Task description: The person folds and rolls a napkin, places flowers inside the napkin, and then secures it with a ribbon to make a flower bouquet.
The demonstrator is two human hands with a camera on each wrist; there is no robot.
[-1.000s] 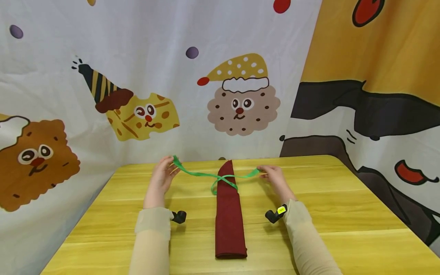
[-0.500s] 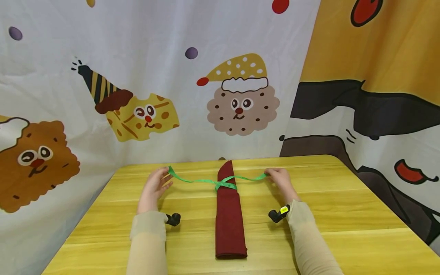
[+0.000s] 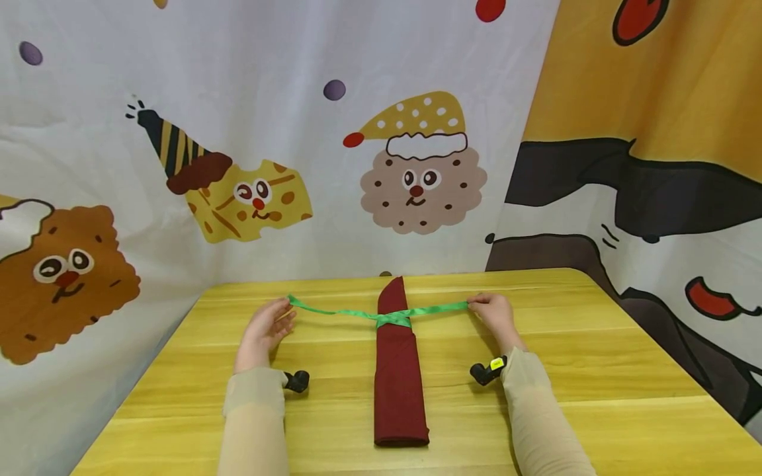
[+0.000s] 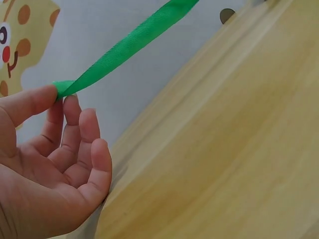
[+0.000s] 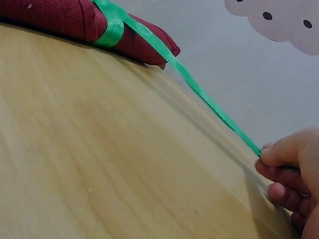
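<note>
A dark red rolled cloth [image 3: 399,390], tapered at its far end, lies lengthwise on the table. Round its upper part runs a green ribbon [image 3: 434,309], crossed on top and drawn out to both sides. My left hand [image 3: 264,328] pinches one ribbon end between thumb and index finger, the other fingers loosely bent, as the left wrist view shows with the ribbon [image 4: 129,50] rising from the fingertips. On the other side my right hand [image 3: 494,316] pinches the opposite end. In the right wrist view the ribbon [image 5: 199,92] stretches straight from the cloth [image 5: 65,20] to those fingertips.
The wooden table [image 3: 333,423] spreads under both arms. Behind its far edge hangs a white curtain [image 3: 250,79] printed with cartoon food figures. A small black wrist camera [image 3: 297,381] sits at the left cuff, another black camera [image 3: 485,372] at the right.
Both hands have moved apart and the left one has also come lower. The loose loop has tightened against the cloth, and the ribbon's two ends are straighter.
</note>
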